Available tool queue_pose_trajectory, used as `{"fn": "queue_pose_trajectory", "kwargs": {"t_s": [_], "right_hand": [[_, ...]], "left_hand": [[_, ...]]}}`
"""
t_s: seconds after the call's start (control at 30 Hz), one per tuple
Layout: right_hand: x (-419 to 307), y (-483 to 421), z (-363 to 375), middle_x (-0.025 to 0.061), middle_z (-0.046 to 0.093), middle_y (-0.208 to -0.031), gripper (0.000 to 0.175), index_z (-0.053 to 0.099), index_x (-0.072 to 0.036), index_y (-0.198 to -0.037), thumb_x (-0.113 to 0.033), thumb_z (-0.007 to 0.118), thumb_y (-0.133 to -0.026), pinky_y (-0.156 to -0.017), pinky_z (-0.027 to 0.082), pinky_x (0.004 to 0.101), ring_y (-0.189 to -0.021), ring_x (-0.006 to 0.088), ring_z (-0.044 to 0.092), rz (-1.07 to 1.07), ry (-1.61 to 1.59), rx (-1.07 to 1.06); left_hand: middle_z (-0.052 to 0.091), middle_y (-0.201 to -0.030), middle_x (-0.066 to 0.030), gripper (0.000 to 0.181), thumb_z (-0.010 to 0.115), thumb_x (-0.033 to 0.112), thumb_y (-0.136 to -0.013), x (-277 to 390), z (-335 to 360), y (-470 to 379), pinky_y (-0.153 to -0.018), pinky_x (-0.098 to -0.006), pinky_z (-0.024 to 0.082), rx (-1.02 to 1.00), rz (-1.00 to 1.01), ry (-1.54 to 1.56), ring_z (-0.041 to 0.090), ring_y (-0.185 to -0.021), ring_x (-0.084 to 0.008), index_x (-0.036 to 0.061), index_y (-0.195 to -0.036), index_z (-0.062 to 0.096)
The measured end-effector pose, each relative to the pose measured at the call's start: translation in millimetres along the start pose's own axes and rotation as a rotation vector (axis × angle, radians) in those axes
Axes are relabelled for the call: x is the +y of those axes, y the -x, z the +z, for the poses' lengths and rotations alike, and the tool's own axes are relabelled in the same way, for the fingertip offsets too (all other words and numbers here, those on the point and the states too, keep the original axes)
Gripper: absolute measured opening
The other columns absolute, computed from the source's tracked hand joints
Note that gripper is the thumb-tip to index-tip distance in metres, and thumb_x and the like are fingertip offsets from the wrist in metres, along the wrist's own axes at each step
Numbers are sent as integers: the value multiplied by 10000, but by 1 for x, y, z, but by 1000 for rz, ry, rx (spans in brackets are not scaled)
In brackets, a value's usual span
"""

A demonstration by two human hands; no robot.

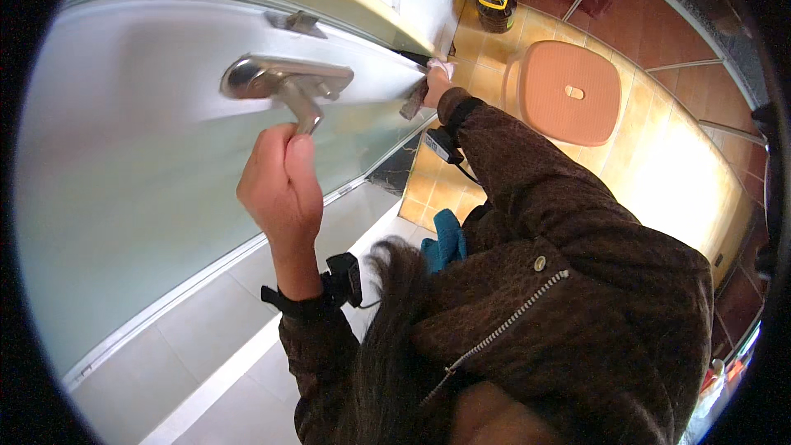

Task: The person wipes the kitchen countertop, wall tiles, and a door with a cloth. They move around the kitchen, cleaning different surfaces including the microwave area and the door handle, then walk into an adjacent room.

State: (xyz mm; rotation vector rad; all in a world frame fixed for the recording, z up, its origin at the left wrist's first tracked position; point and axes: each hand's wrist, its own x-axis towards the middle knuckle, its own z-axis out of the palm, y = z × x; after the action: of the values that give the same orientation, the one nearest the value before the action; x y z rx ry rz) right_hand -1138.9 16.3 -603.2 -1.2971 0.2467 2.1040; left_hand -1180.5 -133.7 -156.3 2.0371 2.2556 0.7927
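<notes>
My left hand [281, 182] is closed around the free end of a metal lever handle [300, 102]. The handle's rounded plate is fixed to a white-framed door [179, 62] with a frosted glass panel [185, 191]. Farther off, my right hand [437, 85] reaches to the door's far edge with a crumpled pale pink cloth or tissue [441, 66] in its fingers. A blurred greyish piece [413, 102] lies against the door beside that hand; what it is, I cannot tell. Small black devices are strapped to both wrists.
Right of my right arm stands an orange-brown plastic stool [571, 93] on yellow floor tiles. A dark bottle with a yellow cap [495, 9] is by the wall. Dark red panels [649, 18] line the right side. Teal fabric [445, 241] shows at my front. Grey tiles [204, 327] run under the door.
</notes>
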Motion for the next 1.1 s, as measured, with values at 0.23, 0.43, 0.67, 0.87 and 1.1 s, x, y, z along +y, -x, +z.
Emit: {"fn": "queue_pose_trajectory", "kwargs": {"t_s": [0.23,0.43,0.67,0.87,1.1], "right_hand": [[-48,140,29,79,558,-838,275,544,-85,-1065,-316,434,-964,-651,452,414,-734,232,535,-237,547,-360],[-125,297,41,124,622,-818,510,589,60,-997,-411,393,-998,-711,468,367,-749,232,580,-743,1160,-522],[-95,317,66,63,560,-961,441,540,4,-1041,-411,393,-1017,-809,416,314,-877,173,480,-955,938,-757],[-112,254,46,117,512,-721,401,555,8,-926,-353,400,-1002,-738,441,345,-764,193,515,-776,1164,-731],[-133,261,32,93,660,-893,376,654,-21,-1066,-316,428,-1007,-718,483,319,-758,152,596,-169,1301,-952]], "left_hand": [[600,-754,-110,194,600,245,-916,-1,0,-4,-585,-391,457,131,136,-34,581,-669,-329,78,-817,600],[640,-776,-112,219,592,288,-935,8,-6,-4,-582,-403,474,79,127,-113,623,-673,-332,82,-862,615],[636,-768,-100,220,592,291,-923,20,-9,16,-568,-411,472,103,115,-161,624,-661,-317,89,-839,614],[607,-744,-99,213,580,270,-906,26,-10,35,-573,-402,460,100,99,-127,599,-662,-315,90,-793,605],[544,-684,-99,199,553,204,-895,40,-12,62,-540,-406,422,124,122,-38,547,-619,-327,79,-743,580]]}}
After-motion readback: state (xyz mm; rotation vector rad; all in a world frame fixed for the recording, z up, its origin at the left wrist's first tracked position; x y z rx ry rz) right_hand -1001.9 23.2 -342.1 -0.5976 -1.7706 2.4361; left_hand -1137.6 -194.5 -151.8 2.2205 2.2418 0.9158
